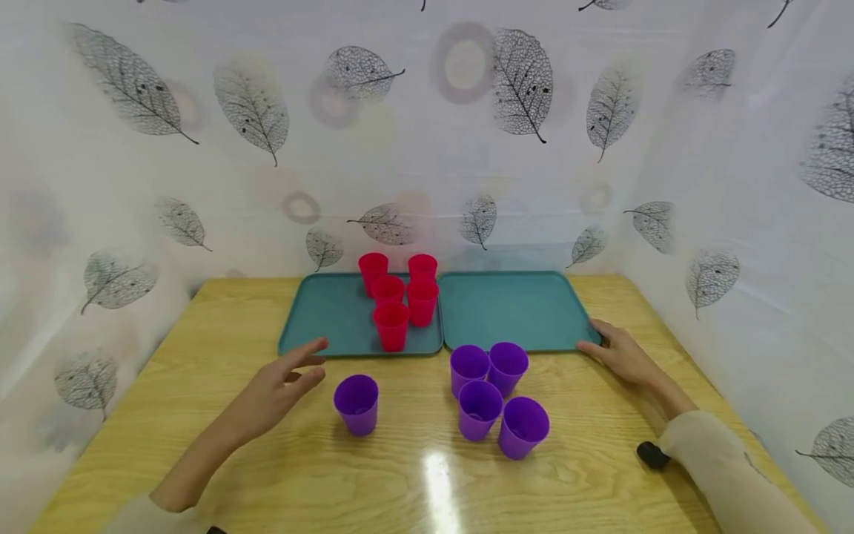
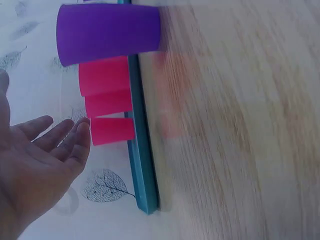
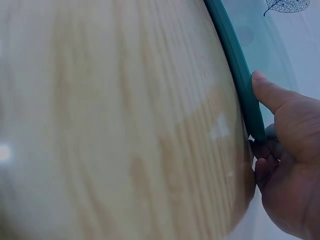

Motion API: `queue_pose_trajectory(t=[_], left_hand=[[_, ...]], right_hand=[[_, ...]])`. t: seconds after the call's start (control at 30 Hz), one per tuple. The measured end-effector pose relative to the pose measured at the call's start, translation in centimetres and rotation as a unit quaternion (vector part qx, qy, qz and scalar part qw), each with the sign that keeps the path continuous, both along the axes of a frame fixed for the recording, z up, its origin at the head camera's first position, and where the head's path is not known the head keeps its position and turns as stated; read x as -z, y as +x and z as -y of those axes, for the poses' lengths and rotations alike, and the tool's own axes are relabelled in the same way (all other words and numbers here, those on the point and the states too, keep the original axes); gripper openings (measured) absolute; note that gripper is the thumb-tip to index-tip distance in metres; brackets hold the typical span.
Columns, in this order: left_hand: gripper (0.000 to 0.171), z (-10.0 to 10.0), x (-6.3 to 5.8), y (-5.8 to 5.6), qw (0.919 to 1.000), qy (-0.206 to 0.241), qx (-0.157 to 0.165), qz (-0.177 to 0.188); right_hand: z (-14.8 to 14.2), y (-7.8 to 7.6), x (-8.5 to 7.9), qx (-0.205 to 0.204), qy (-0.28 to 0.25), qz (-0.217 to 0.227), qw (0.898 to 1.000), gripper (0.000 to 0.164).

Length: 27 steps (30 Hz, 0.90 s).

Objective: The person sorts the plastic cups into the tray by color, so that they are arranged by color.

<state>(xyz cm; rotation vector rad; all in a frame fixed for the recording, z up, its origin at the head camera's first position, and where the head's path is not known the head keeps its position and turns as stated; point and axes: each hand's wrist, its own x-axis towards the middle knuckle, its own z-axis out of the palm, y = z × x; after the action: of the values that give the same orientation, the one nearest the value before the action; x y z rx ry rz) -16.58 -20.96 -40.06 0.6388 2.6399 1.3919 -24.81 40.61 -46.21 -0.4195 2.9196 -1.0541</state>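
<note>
My left hand (image 1: pixel 272 393) hovers over the table's left side, fingers loosely spread and holding nothing. Just right of it a lone purple cup (image 1: pixel 361 415) stands upright; that cup (image 2: pixel 110 34) looms large in the left wrist view. At the right, my right hand (image 1: pixel 623 354) grips the near right corner of a teal tray (image 1: pixel 517 311). In the right wrist view its thumb lies along the tray's edge (image 3: pixel 240 75) and the other fingers curl at the corner. Several purple cups (image 1: pixel 477 423) stand in a cluster in front of this tray.
A second teal tray (image 1: pixel 327 315) adjoins on the left, with several upright red cups (image 1: pixel 391 330) toward its right side. Both trays lie at the back of the wooden table (image 1: pixel 300 482). A leaf-patterned white curtain (image 1: pixel 414 163) hangs behind and along both sides.
</note>
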Motion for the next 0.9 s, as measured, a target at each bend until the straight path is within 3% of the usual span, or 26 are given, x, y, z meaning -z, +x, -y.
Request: queue_pose_trajectory(t=[0.17, 0.37, 0.57, 0.9], left_hand=[[0.071, -0.3, 0.5, 0.8, 0.9994, -0.002, 0.034, -0.004], [0.088, -0.8, 1.4, 1.5, 0.9985, -0.009, 0.048, -0.023], [0.080, -1.6, 1.9, 1.7, 0.9964, -0.003, 0.048, -0.069], [0.071, -2.6, 2.9, 1.8, 0.9964, 0.019, 0.031, -0.077]], right_hand=[[0.1, 0.0, 0.1, 0.003, -0.005, 0.002, 1.000, 0.076], [0.0, -0.1, 0.2, 0.010, -0.004, 0.002, 1.000, 0.077], [-0.1, -0.1, 0.2, 0.015, -0.004, 0.007, 1.000, 0.078], [0.0, 0.0, 0.1, 0.015, -0.007, 0.005, 1.000, 0.076]])
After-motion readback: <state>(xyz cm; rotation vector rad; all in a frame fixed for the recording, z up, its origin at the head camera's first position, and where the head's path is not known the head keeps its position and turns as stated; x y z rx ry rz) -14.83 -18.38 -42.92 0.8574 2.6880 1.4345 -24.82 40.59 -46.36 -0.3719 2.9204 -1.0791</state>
